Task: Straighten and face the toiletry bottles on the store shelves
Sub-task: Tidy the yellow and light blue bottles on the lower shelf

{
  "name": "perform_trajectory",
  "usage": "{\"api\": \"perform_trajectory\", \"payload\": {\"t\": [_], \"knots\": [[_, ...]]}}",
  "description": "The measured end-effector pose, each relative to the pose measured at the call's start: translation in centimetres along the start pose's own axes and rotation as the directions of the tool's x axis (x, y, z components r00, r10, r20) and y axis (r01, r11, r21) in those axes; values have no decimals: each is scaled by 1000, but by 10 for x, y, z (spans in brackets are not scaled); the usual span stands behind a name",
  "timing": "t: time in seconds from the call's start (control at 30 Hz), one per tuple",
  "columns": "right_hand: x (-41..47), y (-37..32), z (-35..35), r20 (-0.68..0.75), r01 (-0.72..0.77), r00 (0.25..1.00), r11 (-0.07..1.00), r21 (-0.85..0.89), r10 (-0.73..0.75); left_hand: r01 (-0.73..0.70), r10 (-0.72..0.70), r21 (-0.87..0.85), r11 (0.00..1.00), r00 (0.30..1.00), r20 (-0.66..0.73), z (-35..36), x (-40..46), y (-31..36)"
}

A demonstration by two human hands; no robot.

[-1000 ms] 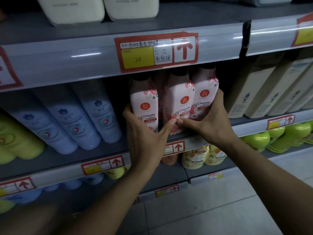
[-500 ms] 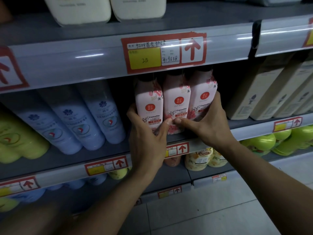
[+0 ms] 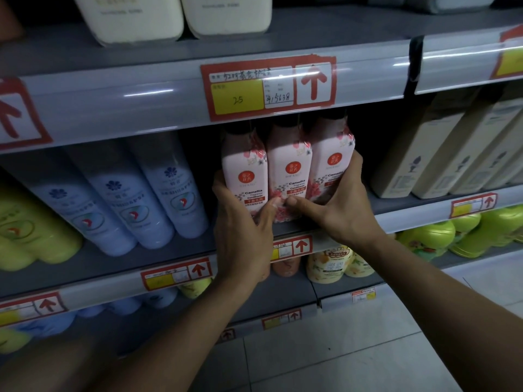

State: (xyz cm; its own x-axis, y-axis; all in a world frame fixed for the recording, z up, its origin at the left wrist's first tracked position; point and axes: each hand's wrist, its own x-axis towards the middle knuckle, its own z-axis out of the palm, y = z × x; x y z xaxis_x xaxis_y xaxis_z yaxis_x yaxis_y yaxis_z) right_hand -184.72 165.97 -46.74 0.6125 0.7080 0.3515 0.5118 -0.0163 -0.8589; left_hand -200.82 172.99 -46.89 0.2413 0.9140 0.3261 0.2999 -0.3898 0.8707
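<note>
Three pink Camellia conditioner bottles stand side by side on the middle shelf, labels facing me: the left bottle [image 3: 245,168], the middle bottle [image 3: 289,165] and the right bottle [image 3: 331,157]. My left hand [image 3: 240,222] grips the left bottle from its outer side, thumb across its lower front. My right hand [image 3: 342,205] wraps the right bottle's outer side, thumb on the middle bottle's lower front. The two thumbs nearly meet. The bottle bases are hidden behind my hands.
Pale blue bottles [image 3: 158,193] lean to the left, yellow-green bottles [image 3: 31,230] beyond them. Beige boxes [image 3: 418,154] stand to the right. The shelf edge [image 3: 410,219] carries red price tags. White jugs [image 3: 226,15] sit above; green and cream bottles [image 3: 331,264] fill the lower shelf.
The three pink bottles have been squeezed closer together and stand more upright, with labels squarer to me. Both hands stayed on the outer bottles.
</note>
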Motion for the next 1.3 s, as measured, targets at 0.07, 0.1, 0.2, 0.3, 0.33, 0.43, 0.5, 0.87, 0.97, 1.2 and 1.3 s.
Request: {"api": "perform_trajectory", "payload": {"t": [0.07, 0.1, 0.2, 0.3, 0.33, 0.43, 0.5, 0.87, 0.97, 1.2, 1.3], "knots": [[-1, 0, 2, -5, 3, 1000, 1000, -7, -3, -1, 1, 9, 1000, 1000, 6, 1, -2, 2], [-2, 0, 2, -6, 6, 1000, 1000, -10, -6, 0, -1, 14, 1000, 1000, 16, 1, -2, 3], [-2, 1, 2, -7, 23, 1000, 999, -37, -24, 17, -18, 17, 1000, 998, 61, 1, -3, 1], [-2, 3, 3, -17, 39, 999, 997, -65, -41, -4, 1, 36, 999, 997, 73, -1, -3, -2], [-2, 3, 3, -22, 41, 999, 997, -72, -42, -19, 16, 49, 999, 998, 67, -2, -2, -3], [-1, 4, 4, -25, 44, 999, 995, -85, -47, -33, 30, 63, 997, 998, 49, -4, -2, -7], [-1, 5, 4, -22, 43, 999, 995, -87, -45, -24, 22, 40, 999, 999, 46, -4, -2, -8], [-4, 0, 5, 5, 23, 1000, 992, -121, -23, -64, 64, -16, 998, 996, 65, -12, 1, -16], [-6, -2, 4, -10, 19, 1000, 986, -163, -21, -83, 78, 43, 996, 990, 121, -17, 1, -20], [-25, -6, -3, -13, 25, 999, 941, -338, -31, -182, 143, 130, 975, 955, 261, -43, -4, -28], [-43, -11, -6, -23, 7, 1000, 928, -372, -17, -225, 176, 110, 968, 924, 338, -65, -11, -25]]}}
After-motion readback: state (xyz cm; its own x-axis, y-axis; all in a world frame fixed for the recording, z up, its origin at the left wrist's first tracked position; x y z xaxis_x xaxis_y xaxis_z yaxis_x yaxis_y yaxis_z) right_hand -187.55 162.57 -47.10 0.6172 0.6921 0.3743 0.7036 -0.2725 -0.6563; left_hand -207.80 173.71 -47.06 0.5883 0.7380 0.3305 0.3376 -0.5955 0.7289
